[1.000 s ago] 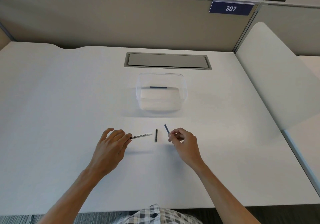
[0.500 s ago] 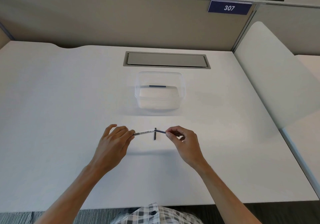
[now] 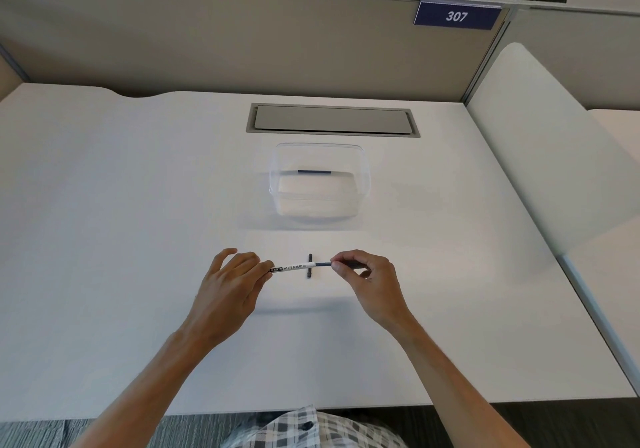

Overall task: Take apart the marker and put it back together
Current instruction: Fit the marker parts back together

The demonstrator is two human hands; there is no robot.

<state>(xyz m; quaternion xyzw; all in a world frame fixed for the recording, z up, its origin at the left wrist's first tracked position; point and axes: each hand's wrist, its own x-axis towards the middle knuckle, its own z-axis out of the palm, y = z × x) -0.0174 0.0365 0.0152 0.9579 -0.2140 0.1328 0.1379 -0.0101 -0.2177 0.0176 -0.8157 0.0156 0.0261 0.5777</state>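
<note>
My left hand (image 3: 230, 284) pinches the left end of the white marker barrel (image 3: 290, 268), which is held level above the desk and reads "WHITE BOARD". My right hand (image 3: 367, 276) pinches a thin dark blue stick (image 3: 322, 264) whose left tip meets the barrel's open right end; its right part is hidden in my fingers. A small black part (image 3: 310, 266) lies on the desk behind the barrel, pointing away from me.
A clear plastic tub (image 3: 319, 184) stands on the white desk (image 3: 121, 239) beyond my hands, with a dark blue piece (image 3: 314, 171) inside it. A grey cable hatch (image 3: 332, 120) lies further back. Partition walls close the back and right.
My right hand has swung the blue stick from pointing up and away to level, and brought its tip to the barrel's right end. My left hand has raised the barrel slightly.
</note>
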